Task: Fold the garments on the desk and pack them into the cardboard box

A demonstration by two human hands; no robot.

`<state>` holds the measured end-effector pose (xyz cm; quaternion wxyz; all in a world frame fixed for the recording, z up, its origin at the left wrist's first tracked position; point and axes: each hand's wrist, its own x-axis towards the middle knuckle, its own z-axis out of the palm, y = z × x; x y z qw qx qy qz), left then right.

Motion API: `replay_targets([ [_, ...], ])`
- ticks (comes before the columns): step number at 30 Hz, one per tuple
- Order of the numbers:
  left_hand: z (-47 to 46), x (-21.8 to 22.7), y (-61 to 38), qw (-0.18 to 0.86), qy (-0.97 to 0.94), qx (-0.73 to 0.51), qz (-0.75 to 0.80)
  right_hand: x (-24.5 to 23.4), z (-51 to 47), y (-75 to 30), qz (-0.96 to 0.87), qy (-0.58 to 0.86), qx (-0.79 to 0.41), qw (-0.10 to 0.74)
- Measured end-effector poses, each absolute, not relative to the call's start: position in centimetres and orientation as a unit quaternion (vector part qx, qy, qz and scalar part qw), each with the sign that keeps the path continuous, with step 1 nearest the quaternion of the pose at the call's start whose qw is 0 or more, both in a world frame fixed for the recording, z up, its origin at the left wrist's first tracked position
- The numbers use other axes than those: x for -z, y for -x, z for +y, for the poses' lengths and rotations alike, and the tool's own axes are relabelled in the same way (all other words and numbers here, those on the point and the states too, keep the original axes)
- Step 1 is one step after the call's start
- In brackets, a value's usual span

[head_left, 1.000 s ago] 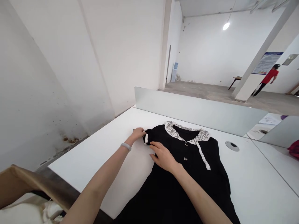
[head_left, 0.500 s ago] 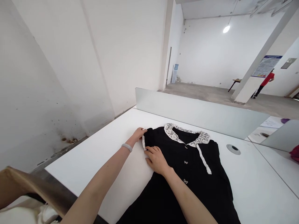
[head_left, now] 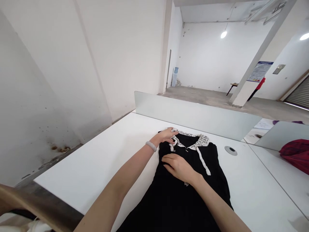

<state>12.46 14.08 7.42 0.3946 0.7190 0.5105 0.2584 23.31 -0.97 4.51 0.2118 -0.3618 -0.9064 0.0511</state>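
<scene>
A black dress (head_left: 193, 190) with a white lace collar (head_left: 202, 142) lies face up on the white table (head_left: 96, 164). My left hand (head_left: 167, 135), a pale bracelet on its wrist, pinches the folded-in left sleeve with its white trim close to the collar. Just below it, my right hand (head_left: 178, 167) lies flat with fingers stretched out on the chest of the dress, pressing the folded edge down.
A low grey divider panel (head_left: 198, 116) runs along the table's far edge, with a round cable hole (head_left: 230, 150) near it. A red cloth (head_left: 295, 153) lies on the neighbouring table at right. A person in red (head_left: 258, 86) stands far back by a pillar.
My left hand has carried the sleeve inward from the dress's left side over to the collar. My right hand slid toward the middle of the chest. The camera has turned left.
</scene>
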Motion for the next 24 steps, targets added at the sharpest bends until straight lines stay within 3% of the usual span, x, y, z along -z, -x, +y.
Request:
replay_targets([
  [5, 13.0, -5.6, -10.7, 0.298, -0.773, -0.294, 0.477, -3.3, -2.6, -31.1, -0.836, 0.502, -0.085, 0.205],
  [9, 10.1, -2.7, -9.8, 0.23, -0.817, -0.252, 0.464, -2.5, -0.6, -34.4, -0.768, 0.594, -0.068, 0.228],
  [16, 5.2, 1.8, -12.8, 0.063, -0.876, -0.093, 0.469, -2.4, 7.1, -29.9, -0.762, 0.613, -0.051, 0.204],
  [24, 2.9, 1.6, -11.1, 0.004, -0.884, -0.113, 0.454, -1.3, 12.9, -25.5, -0.742, 0.651, -0.017, 0.161],
])
